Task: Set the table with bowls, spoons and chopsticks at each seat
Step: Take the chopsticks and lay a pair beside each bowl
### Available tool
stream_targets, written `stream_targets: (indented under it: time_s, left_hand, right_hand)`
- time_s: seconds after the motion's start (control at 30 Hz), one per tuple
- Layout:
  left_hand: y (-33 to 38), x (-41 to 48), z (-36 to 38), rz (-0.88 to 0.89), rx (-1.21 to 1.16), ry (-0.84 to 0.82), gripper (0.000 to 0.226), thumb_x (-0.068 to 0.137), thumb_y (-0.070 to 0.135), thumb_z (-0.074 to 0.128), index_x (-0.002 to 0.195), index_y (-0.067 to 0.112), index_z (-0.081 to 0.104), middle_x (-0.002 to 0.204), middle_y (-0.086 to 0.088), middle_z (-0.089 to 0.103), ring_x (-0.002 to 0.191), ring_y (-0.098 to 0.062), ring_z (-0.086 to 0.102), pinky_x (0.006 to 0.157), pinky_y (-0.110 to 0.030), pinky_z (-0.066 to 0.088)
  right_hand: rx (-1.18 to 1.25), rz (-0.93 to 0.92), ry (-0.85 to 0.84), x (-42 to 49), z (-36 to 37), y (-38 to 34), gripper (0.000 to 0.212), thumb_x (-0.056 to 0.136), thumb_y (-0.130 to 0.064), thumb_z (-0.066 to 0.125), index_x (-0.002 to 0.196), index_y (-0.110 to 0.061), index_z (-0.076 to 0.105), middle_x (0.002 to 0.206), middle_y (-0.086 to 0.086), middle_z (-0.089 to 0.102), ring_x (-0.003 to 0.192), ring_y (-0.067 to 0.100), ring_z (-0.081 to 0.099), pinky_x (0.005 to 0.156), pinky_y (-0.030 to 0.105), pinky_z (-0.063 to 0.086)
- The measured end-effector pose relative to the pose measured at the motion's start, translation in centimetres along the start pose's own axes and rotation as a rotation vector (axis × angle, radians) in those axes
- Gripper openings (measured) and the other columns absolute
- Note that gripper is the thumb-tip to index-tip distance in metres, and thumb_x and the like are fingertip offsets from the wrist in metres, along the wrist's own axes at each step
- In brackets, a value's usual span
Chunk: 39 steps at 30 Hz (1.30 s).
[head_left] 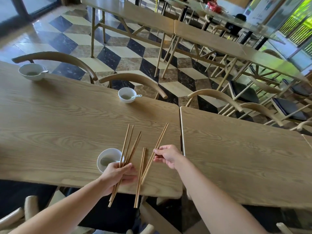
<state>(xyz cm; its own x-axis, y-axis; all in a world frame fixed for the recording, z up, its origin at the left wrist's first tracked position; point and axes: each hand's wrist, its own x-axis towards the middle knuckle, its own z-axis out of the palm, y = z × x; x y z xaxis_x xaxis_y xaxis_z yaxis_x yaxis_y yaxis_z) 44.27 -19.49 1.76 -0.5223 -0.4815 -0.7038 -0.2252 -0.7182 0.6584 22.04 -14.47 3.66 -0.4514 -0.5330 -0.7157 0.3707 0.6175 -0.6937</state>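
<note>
Three white bowls with spoons stand on the long wooden table (59, 119): one at the far left (31, 71), one at the far edge (127, 95), one at the near edge (108, 159). My left hand (118, 174) is shut on a bundle of several wooden chopsticks (127, 146), just right of the near bowl. My right hand (166, 156) pinches one pair of chopsticks (160, 141) angled over the table. Another pair (141, 176) lies between my hands, its ends overhanging the near edge.
A second wooden table (244, 149) butts against the first on the right. Curved-back wooden chairs (133, 78) line the far side, and chair parts (30, 205) sit below me. More tables and chairs stand across the checkered floor (118, 53).
</note>
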Motion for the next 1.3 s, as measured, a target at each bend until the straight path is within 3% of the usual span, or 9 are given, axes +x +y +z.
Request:
stream_targets:
  time_s: [0.07,0.13,0.23,0.37,0.5,0.7,0.93,1.1,1.3]
  left_hand:
    - [1.5,1.2,-0.6,0.016,-0.074,0.032,0.024,0.097,0.015,0.062,0.108,-0.006,0.067,0.102,-0.02,0.076,0.085,-0.037,0.075,0.069,-0.041,0.064]
    - [3.3,2.5,-0.8,0.025,-0.08,0.058,0.023,0.099,0.017,0.059,0.105,-0.004,0.066,0.094,-0.016,0.077,0.066,-0.027,0.074,0.053,-0.03,0.06]
    - [5.8,4.7,-0.7,0.034,-0.054,0.131,0.023,0.103,0.021,0.053,0.094,0.003,0.064,0.071,-0.007,0.067,0.038,-0.009,0.049,0.034,-0.015,0.034]
    - [8.4,8.6,-0.6,0.029,-0.13,0.155,0.026,0.104,0.023,0.05,0.084,0.008,0.058,0.06,-0.002,0.052,0.035,-0.006,0.032,0.034,-0.011,0.022]
    - [9.5,12.8,0.0,-0.008,-0.186,0.206,0.027,0.104,0.024,0.049,0.083,0.009,0.056,0.058,-0.002,0.05,0.035,-0.005,0.029,0.034,-0.01,0.02]
    - [10.3,17.5,1.0,-0.032,-0.248,0.275,0.027,0.105,0.024,0.047,0.085,0.008,0.056,0.06,-0.004,0.05,0.033,-0.005,0.028,0.035,-0.009,0.019]
    - [10.8,20.3,1.6,-0.07,-0.251,0.313,0.025,0.104,0.024,0.049,0.088,0.007,0.057,0.057,-0.003,0.052,0.035,-0.007,0.027,0.036,-0.01,0.018]
    - [10.5,20.7,1.5,-0.091,-0.244,0.334,0.026,0.104,0.023,0.048,0.088,0.006,0.058,0.059,-0.004,0.053,0.037,-0.008,0.028,0.035,-0.011,0.019]
    - [10.5,20.5,1.2,-0.073,-0.215,0.304,0.026,0.104,0.024,0.048,0.093,0.004,0.06,0.06,-0.004,0.056,0.037,-0.009,0.032,0.034,-0.012,0.022]
  right_hand:
    - [-0.046,-0.004,-0.01,1.4,-0.2,-1.9,0.033,0.085,0.009,0.068,0.115,0.008,0.054,0.076,0.017,0.061,0.048,0.016,0.062,0.045,0.027,0.056]
    - [-0.092,-0.012,-0.016,3.3,-0.2,-4.0,0.029,0.086,0.009,0.067,0.112,0.005,0.054,0.077,0.017,0.06,0.051,0.018,0.06,0.044,0.027,0.055]
    - [-0.168,-0.027,-0.032,7.3,-0.2,-7.2,0.027,0.087,0.008,0.067,0.109,0.002,0.052,0.079,0.017,0.059,0.058,0.021,0.058,0.042,0.028,0.055]
    - [-0.274,-0.02,-0.058,14.1,0.5,-11.0,0.025,0.088,0.007,0.066,0.108,0.002,0.051,0.077,0.017,0.058,0.059,0.022,0.057,0.042,0.029,0.057]
    - [-0.358,0.009,-0.085,21.0,1.5,-13.0,0.012,0.092,0.006,0.062,0.091,-0.001,0.052,0.072,0.014,0.056,0.056,0.019,0.054,0.039,0.025,0.054]
    - [-0.483,0.064,-0.088,29.0,2.8,-14.5,0.02,0.094,0.001,0.06,0.075,0.0,0.054,0.066,0.012,0.054,0.047,0.016,0.055,0.034,0.021,0.048]
    - [-0.609,0.084,-0.032,33.9,4.5,-15.3,0.007,0.092,0.003,0.061,0.094,0.001,0.055,0.072,0.014,0.054,0.05,0.02,0.056,0.031,0.024,0.048]
    - [-0.765,0.117,-0.002,34.9,5.5,-16.9,0.026,0.088,0.006,0.065,0.111,0.008,0.054,0.09,0.02,0.059,0.047,0.027,0.061,0.035,0.035,0.054]
    - [-0.911,0.097,0.059,34.8,6.5,-17.3,0.016,0.082,0.004,0.072,0.093,0.006,0.061,0.102,0.023,0.066,0.054,0.034,0.071,0.054,0.041,0.062]
